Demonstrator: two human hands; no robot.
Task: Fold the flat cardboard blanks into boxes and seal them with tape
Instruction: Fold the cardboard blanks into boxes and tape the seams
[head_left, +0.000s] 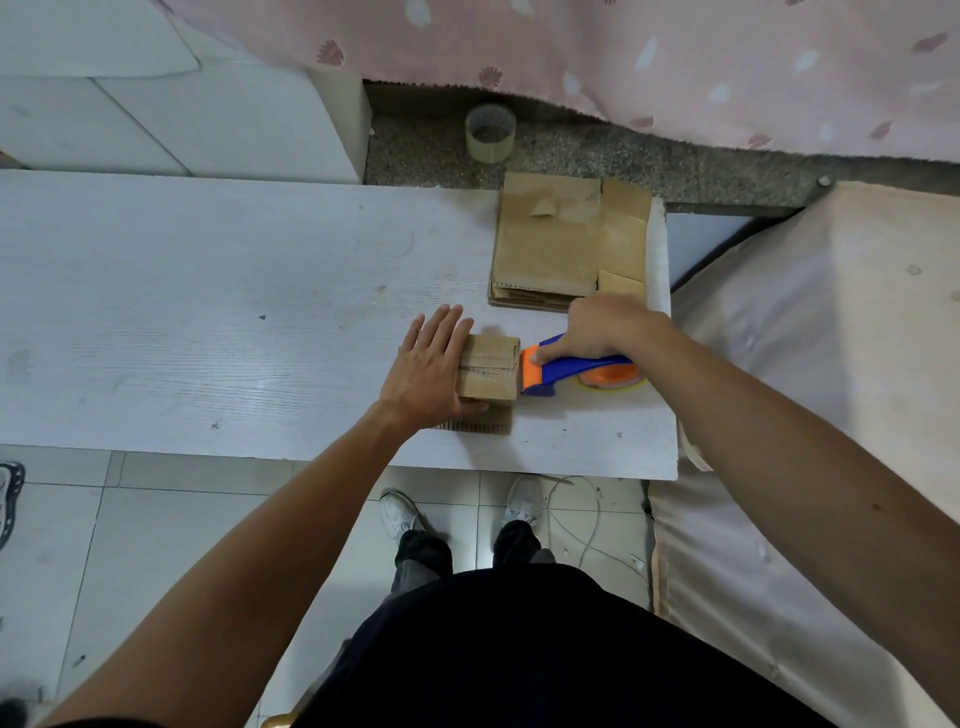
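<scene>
The small folded cardboard box (491, 366) sits near the front right of the white table (208, 312), closed flaps up, with a seam running across its top. It looks light and hollow. The corrugated walls are probably stiff along the folds but soft in the middle of a panel, so a push from 1 side would likely slide it or dent it. By my judgement the best hold is at the corners and folded edges, not the flap centres.

The left hand (428, 364) lies over the box's left side and top edge, its grip spread with the fingers straight and close together, bracing the box. The blue and orange tape dispenser (571, 369) meets the box's right face with its orange front end. The right hand (597, 327) holds it from above, its grip curled round the handle and 1 fingertip on the orange part.

A strip of cardboard (475, 426) shows under the box's near edge; I cannot tell whether it is a flap or a separate blank. A stack of flat blanks (561, 244) lies at the table's far right corner, just behind the right hand. A roll of clear tape (491, 132) stands on the floor (623, 156) beyond the table.
</scene>
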